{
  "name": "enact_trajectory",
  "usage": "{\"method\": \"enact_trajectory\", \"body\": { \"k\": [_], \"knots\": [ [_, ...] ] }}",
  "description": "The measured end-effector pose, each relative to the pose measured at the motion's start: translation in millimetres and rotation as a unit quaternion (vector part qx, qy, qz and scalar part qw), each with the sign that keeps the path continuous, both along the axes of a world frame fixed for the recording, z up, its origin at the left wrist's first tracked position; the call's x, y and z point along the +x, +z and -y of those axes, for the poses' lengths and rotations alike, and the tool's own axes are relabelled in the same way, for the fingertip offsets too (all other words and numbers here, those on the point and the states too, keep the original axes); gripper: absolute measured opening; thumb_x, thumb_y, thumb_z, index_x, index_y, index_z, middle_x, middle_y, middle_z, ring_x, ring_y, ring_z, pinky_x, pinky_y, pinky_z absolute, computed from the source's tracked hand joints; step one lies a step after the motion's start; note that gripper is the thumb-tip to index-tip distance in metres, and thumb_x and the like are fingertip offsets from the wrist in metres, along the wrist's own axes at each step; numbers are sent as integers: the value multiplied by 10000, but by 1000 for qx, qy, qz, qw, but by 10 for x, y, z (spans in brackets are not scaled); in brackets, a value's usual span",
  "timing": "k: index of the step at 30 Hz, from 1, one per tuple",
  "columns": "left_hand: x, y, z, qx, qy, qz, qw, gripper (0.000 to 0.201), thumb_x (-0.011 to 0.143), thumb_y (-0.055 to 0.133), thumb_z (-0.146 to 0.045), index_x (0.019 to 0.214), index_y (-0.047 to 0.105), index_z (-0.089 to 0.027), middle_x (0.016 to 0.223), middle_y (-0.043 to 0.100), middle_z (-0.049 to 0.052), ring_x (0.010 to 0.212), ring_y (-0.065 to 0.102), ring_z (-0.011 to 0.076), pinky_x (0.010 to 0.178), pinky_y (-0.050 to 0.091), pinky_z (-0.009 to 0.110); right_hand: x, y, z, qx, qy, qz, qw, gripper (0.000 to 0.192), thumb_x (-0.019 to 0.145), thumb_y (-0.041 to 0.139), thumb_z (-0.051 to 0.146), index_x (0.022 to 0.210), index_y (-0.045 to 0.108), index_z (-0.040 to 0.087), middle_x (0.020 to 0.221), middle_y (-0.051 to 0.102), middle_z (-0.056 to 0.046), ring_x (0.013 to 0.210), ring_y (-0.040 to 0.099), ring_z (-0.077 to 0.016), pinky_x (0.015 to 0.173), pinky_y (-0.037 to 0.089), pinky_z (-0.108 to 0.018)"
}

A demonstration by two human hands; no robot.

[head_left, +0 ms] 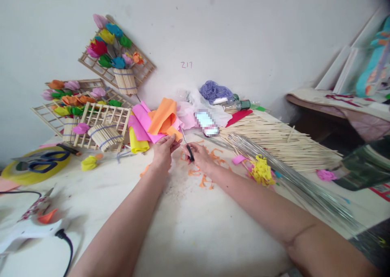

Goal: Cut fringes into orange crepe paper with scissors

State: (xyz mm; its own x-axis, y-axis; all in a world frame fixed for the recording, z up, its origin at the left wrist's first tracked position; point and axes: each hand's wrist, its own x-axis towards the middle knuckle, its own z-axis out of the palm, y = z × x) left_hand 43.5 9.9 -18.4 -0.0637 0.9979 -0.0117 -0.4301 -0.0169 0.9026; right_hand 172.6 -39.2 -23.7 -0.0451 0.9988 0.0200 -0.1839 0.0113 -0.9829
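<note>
My left hand (163, 151) pinches the lower edge of a sheet of orange crepe paper (165, 113). Wrapped round the dark handle of a small pair of scissors (190, 152) is my right hand (200, 157). The scissors' thin blades point up and away, close beside the paper's right edge; whether they touch it I cannot tell. Several small curly orange paper cutouts (207, 182) lie on the table around my right hand. Beneath the orange sheet are rolls of pink crepe paper (142, 120) and yellow crepe paper (139, 142).
Bamboo lattices with paper tulips (106, 45) stand at the back left. Left are a tape roll (18, 175), blue-handled scissors (42, 166) and a power strip (36, 230). A phone (207, 123), purple yarn (215, 90), wooden sticks (274, 142) and metal wires (292, 187) lie right.
</note>
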Motion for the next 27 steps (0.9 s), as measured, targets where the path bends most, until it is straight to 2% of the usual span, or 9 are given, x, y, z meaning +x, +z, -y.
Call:
{"method": "enact_trajectory", "body": {
  "k": [5,11,15,21,27],
  "knots": [
    [9,-2,8,-4,-7,46,999,304,630,856,-269,702,583,-154,666,640,-13,768,726,156,777,544,260,3,-57,33,-3,14,-8,1000,272,669,692,425,757,557,206,582,517,48,526,473,-103,482,373,-234],
    [-4,-1,-32,-22,-6,81,996,192,702,795,-202,722,609,-157,672,667,-3,744,714,132,823,557,271,62,-62,-2,47,-1,-3,999,259,771,649,444,789,565,199,627,535,40,532,482,-96,518,399,-242],
    [-11,-4,-56,-31,-8,99,995,144,721,780,-185,757,643,-161,720,699,7,746,712,125,849,559,278,119,-38,-55,34,-6,22,999,257,742,673,435,760,578,197,602,536,38,545,505,-111,518,408,-247],
    [-4,-5,-38,-27,-7,100,995,159,724,795,-219,829,683,-177,812,734,20,818,726,137,885,556,287,142,-76,-90,17,23,62,998,278,670,722,438,745,604,198,568,535,44,526,489,-114,514,403,-252],
    [29,35,-12,-60,0,136,989,62,794,721,-142,819,674,-174,821,744,21,772,721,126,892,567,301,145,-110,-81,17,39,37,998,262,705,703,430,766,621,188,582,541,36,544,503,-115,498,395,-238]
  ]
}}
